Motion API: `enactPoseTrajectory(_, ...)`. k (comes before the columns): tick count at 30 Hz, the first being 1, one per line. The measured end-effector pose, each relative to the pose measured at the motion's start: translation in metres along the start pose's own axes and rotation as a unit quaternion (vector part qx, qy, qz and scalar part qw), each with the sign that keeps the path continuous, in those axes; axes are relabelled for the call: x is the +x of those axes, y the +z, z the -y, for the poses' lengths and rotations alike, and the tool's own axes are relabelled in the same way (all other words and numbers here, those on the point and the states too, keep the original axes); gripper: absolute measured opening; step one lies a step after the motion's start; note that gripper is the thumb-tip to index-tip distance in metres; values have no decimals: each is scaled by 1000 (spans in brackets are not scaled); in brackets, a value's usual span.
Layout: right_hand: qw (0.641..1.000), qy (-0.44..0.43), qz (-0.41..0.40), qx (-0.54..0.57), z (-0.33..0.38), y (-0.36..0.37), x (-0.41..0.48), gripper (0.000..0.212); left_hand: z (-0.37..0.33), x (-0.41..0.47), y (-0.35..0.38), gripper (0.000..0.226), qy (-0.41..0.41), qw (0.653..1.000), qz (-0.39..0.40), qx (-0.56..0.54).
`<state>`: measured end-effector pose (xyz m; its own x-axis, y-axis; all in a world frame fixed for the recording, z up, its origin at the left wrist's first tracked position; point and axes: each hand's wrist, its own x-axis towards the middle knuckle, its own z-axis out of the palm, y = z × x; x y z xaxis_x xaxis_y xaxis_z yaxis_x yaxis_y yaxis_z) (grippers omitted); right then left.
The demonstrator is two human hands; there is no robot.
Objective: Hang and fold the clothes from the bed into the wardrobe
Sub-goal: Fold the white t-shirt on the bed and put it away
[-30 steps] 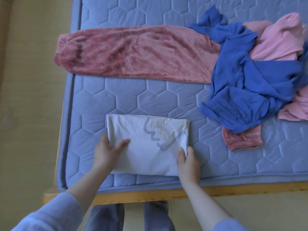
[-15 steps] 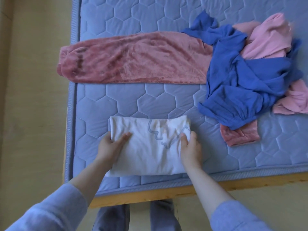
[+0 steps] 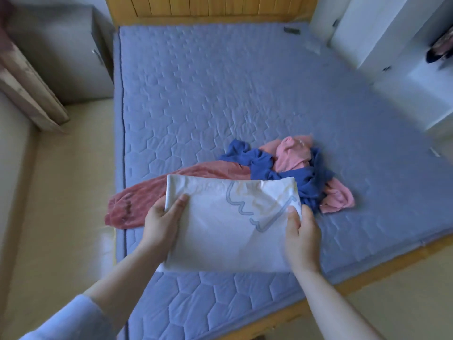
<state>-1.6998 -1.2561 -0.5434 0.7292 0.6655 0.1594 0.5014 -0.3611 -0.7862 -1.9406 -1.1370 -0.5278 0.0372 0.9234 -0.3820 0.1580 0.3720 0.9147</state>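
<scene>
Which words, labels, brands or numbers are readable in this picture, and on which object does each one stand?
No text can be read.
Folded white garment: a wavy blue and pale yellow printed line; whether it forms letters cannot be told.
Mattress: a small dark tag near the headboard, too small to read.
Pink velvet trousers: dark marks near the cuff, too blurred to read.

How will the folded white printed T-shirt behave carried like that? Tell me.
The folded white printed T-shirt probably stays floppy: its near edge sags between the left hand and right hand. Likely light, since fingertip pinches hold it. Layers might slip apart if tilted.
</scene>
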Motion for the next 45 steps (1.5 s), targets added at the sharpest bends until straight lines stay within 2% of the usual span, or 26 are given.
enactPoseTrajectory(4,993,-59,-91,51,67,-85,35,25,-105,-29,25,27,62,996,56,-28)
enactPoseTrajectory(8,974,-107,-192,53,111,-196,66,29,-208,-77,77,26,152,980,118,-50)
enactPoseTrajectory(13,941,-153,-298,55,140,-352,100,32,-323,-165,161,20,257,938,212,-91)
enactPoseTrajectory(17,911,-187,-365,32,147,-482,107,31,-380,-246,235,21,316,902,261,-134)
enactPoseTrajectory(23,859,-227,-458,1,136,-653,92,25,-439,-366,339,19,388,839,340,-174)
enactPoseTrajectory(28,822,-232,-520,-28,122,-754,77,24,-473,-440,412,21,426,795,390,-184)
enactPoseTrajectory(33,794,-226,-562,-56,98,-821,65,29,-485,-491,482,21,437,761,434,-204)
enactPoseTrajectory(36,788,-212,-574,-71,77,-851,67,28,-485,-509,524,24,433,749,456,-208)
enactPoseTrajectory(45,773,-201,-594,-98,21,-937,122,27,-506,-543,662,16,430,711,499,-248)
